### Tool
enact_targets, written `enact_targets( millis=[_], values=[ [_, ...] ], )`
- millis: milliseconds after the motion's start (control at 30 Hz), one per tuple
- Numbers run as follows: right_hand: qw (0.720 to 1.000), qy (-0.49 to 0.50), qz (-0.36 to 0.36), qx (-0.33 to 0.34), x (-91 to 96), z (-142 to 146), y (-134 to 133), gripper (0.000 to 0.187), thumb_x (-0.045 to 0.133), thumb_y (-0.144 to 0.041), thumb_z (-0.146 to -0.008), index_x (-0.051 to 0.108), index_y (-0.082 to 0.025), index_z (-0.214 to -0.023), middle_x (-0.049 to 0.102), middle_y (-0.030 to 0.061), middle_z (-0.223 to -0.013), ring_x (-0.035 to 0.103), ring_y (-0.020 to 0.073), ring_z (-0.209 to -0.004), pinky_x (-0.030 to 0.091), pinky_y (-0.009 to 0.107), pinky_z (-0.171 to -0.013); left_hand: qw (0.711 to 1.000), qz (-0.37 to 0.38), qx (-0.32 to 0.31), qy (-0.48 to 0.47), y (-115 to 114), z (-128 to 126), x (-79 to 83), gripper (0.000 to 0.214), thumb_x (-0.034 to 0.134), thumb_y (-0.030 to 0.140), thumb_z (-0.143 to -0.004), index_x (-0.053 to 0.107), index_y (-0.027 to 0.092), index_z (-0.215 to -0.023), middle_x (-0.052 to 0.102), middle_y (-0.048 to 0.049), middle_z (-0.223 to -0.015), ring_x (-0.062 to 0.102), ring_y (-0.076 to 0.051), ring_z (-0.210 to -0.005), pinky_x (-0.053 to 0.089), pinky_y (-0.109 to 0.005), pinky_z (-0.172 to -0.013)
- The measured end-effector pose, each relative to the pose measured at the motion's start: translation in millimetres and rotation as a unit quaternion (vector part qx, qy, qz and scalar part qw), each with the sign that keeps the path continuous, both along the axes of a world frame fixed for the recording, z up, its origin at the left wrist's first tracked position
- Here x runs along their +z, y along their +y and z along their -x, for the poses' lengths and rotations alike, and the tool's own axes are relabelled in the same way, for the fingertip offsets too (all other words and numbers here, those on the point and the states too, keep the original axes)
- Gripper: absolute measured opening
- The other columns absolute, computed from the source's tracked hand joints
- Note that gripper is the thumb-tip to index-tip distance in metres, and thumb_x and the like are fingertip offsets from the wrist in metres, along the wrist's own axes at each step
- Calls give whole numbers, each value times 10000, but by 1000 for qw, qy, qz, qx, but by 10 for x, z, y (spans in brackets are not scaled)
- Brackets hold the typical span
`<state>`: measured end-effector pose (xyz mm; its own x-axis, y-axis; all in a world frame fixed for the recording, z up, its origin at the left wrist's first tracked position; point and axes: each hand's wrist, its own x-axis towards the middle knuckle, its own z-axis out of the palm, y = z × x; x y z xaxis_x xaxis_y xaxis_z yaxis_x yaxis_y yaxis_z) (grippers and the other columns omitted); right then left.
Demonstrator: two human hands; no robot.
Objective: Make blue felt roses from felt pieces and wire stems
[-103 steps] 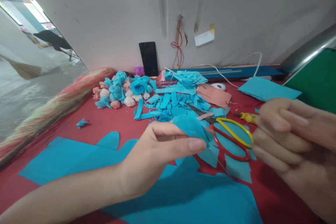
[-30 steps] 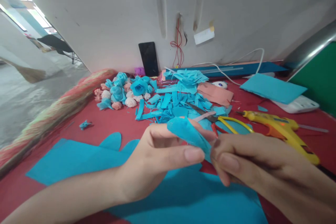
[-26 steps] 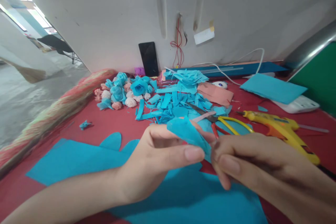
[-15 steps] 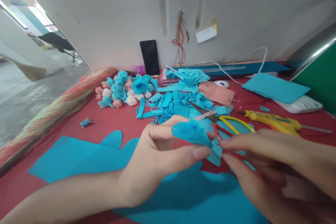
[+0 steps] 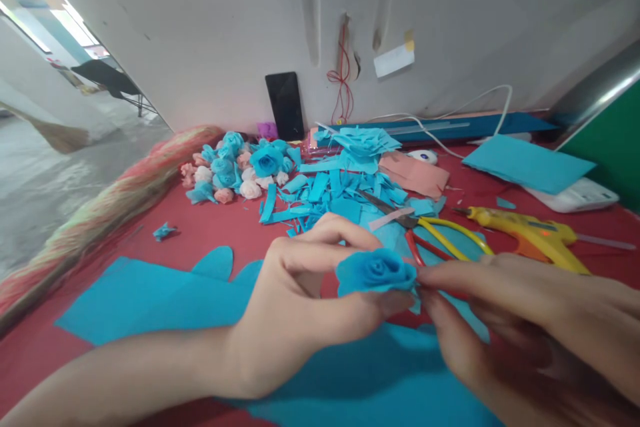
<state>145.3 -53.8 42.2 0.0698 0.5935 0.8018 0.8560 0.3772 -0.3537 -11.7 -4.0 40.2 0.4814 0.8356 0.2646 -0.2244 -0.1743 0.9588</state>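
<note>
My left hand (image 5: 310,293) pinches a small blue rolled paper rose (image 5: 376,272) between thumb and fingers, its spiral facing up. From the right, my right hand (image 5: 510,320) meets it, and its thumb and forefinger close on the rose's right edge. Both hands hover above a big blue sheet (image 5: 165,293) on the red table (image 5: 210,227). Just behind the rose lie scissors (image 5: 435,240) with yellow and red handles.
A yellow glue gun (image 5: 525,233) lies at the right, beside a white box (image 5: 575,195) and a blue sheet (image 5: 527,163). Blue paper scraps (image 5: 330,190) and a pile of finished blue, pink and white roses (image 5: 235,170) fill the middle. A black phone (image 5: 285,105) leans on the wall.
The flat blue piece in my left hand is now rolled into a rose turned spiral-up. My right hand came back from the right, left the glue gun on the table, and pinches the rose.
</note>
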Motion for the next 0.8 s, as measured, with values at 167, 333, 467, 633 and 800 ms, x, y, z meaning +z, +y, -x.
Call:
enact_targets(
  millis=[167, 333, 467, 633, 800],
  values=[
    [1000, -3, 21, 4, 1, -6, -21, 62, 601, -309, -726, 651, -325, -760, 651, -88, -616, 609, 117, -489, 486, 212, -488, 999, -15, 22, 23, 10, -1, 8, 226, 699, 130, -660, 734, 307, -796, 612, 22, -734, 554, -113, -743, 481, -216, -708],
    [999, 27, 44, -7, -20, -13, -43, 86, 587, -300, -715, 661, -326, -750, 656, -71, -641, 615, 133, -502, 491, 214, -449, 998, -42, 29, 38, 9, 5, 20, 235, 695, 109, -640, 740, 292, -779, 633, 11, -730, 556, -135, -741, 474, -259, -734],
    [997, 61, 39, 17, -49, -30, -31, 96, 626, -308, -674, 670, -312, -759, 666, -64, -645, 637, 145, -525, 459, 173, -369, 997, -60, 35, 43, 18, -3, 27, 273, 677, 82, -649, 735, 299, -804, 648, 15, -746, 559, -138, -751, 471, -261, -738],
    [995, 71, 37, 56, 14, -12, 25, 96, 600, -203, -673, 662, -267, -711, 629, -95, -558, 600, 76, -453, 412, 118, -363, 997, -60, 32, 39, 25, -13, 16, 244, 670, 113, -672, 733, 304, -809, 657, 14, -760, 568, -138, -761, 480, -258, -734],
    [992, 85, 10, 92, -2, 19, 75, 91, 590, -217, -666, 635, -242, -741, 501, -96, -432, 465, 19, -318, 318, 70, -279, 998, -56, 19, 29, 25, -20, 1, 306, 653, 73, -663, 727, 319, -830, 643, 20, -761, 573, -138, -772, 490, -266, -747]
  ],
)
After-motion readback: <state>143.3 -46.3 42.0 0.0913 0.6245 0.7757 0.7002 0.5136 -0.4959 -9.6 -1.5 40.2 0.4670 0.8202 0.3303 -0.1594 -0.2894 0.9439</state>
